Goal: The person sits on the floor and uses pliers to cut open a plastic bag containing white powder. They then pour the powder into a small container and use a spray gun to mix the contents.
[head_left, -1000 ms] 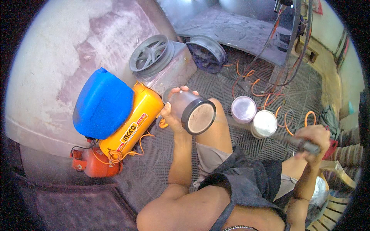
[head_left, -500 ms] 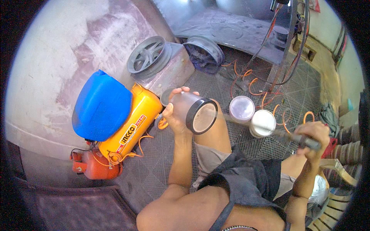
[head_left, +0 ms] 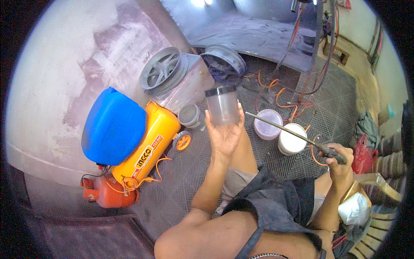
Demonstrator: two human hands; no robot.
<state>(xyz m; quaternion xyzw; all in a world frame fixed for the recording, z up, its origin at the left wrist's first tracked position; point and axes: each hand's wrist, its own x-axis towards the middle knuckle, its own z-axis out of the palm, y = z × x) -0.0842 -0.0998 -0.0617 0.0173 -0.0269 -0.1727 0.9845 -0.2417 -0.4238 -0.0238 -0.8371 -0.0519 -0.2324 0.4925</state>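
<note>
A clear, hazy plastic jar (head_left: 222, 108) stands nearly upright in my left hand (head_left: 226, 136), its black band uppermost. My fingers and thumb cup the lower part of the jar from beneath. What is inside it I cannot make out. In my right hand (head_left: 342, 163) is a long screwdriver (head_left: 290, 131), gripped by its dark handle. Its metal shaft slants up and left across two tubs, and the tip ends just right of my left hand, apart from the jar. A white tub (head_left: 294, 140) and a pale, lilac-looking tub (head_left: 267, 126) stand on the floor beneath the shaft.
To the left are a yellow compressor tank (head_left: 151, 144), a blue jerrycan (head_left: 114, 125) and a red cylinder (head_left: 114, 190). One wheel rim (head_left: 163, 71) rests on a box; another (head_left: 224, 60) is beside it. A small lidded container (head_left: 189, 115) and orange hose (head_left: 282, 100) are on the floor mat.
My left hand has turned the jar from lying sideways, banded end toward me, to nearly upright. The screwdriver's tip is now away from the banded end, and my right hand is slightly lower and further left.
</note>
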